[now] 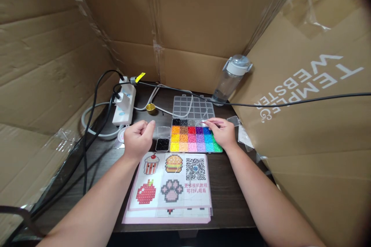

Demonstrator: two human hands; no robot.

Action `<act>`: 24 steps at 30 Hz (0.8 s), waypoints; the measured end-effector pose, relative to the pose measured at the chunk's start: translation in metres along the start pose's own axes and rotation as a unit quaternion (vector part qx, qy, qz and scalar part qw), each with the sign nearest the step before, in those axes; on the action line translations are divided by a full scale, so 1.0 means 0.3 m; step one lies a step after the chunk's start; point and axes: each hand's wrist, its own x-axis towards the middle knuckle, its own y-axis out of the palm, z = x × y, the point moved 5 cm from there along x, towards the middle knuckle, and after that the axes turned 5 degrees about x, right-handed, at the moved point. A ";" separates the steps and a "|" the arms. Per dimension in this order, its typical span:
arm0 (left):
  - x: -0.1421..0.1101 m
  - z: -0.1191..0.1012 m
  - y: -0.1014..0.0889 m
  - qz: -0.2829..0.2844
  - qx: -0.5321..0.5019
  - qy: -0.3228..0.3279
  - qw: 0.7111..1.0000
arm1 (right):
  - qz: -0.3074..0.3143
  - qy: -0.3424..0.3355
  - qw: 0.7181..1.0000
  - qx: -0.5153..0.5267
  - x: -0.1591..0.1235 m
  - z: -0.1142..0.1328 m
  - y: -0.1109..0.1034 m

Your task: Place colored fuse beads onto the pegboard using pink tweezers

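My right hand (pixel 222 132) pinches pink tweezers (pixel 216 122) over the top right of a sectioned bead box (pixel 172 142). The tips are by the grey and clear beads; whether they hold a bead is too small to tell. The box has its clear lid (pixel 193 107) folded back, and its compartments hold small beads sorted by colour. My left hand (pixel 139 139) is a closed fist, thumb on top, left of a small clear case of black beads (pixel 162 144); nothing shows in it. In front lies a pattern sheet (pixel 171 175) with pixel pictures under a clear pegboard.
A white power strip (pixel 124 104) with plugs and cables stands at the left. A gold cup (pixel 150 109) sits behind the black beads. A water bottle (pixel 230 79) leans at the back right. A black cable (pixel 275 105) crosses above the lid. Cardboard walls (pixel 188 19) enclose the table.
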 end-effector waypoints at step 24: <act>-0.003 -0.002 0.012 -0.017 -0.045 0.014 0.999 | -0.028 0.003 0.995 0.098 -0.395 0.300 -0.027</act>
